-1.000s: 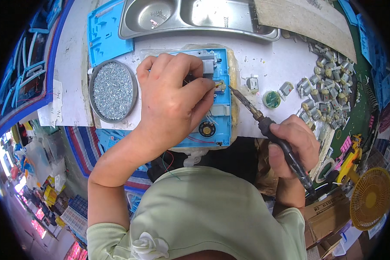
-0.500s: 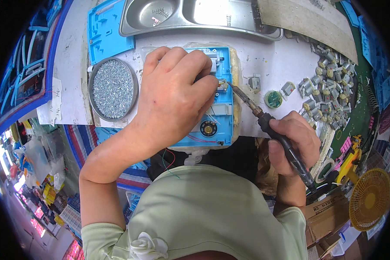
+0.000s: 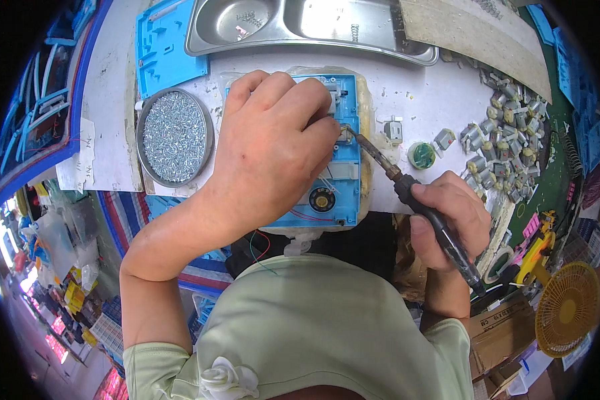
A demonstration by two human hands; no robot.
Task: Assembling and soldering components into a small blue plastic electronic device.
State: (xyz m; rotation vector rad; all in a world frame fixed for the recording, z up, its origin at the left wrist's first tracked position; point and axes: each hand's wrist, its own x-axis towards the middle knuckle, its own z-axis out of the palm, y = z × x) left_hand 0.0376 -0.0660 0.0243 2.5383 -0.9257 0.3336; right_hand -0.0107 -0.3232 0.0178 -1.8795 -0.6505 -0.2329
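Observation:
A blue plastic housing [image 3: 351, 190] lies on a padded support on the bench, with a round black speaker [image 3: 322, 199] and thin wires inside it. My left hand [image 3: 273, 147] reaches over the housing, fingertips pinched close to a small metal part [image 3: 346, 133]; what they hold is hidden by the hand. In my right hand [image 3: 455, 217] is a black-handled soldering iron [image 3: 413, 193], held at a slant. Its tip meets the small metal part, right beside my left fingertips.
A round dish of small screws [image 3: 175, 137] stands to the left. Beyond are a blue plastic panel [image 3: 167, 50] and a steel tray [image 3: 313, 45] with springs. On the right are a small green-filled pot [image 3: 421, 155] and a heap of small motors [image 3: 507, 133]. A yellow fan [image 3: 568, 310] stands lower right.
Both hands keep nearly the same pose, and the iron's tip stays at the metal part. The view has shifted very slightly.

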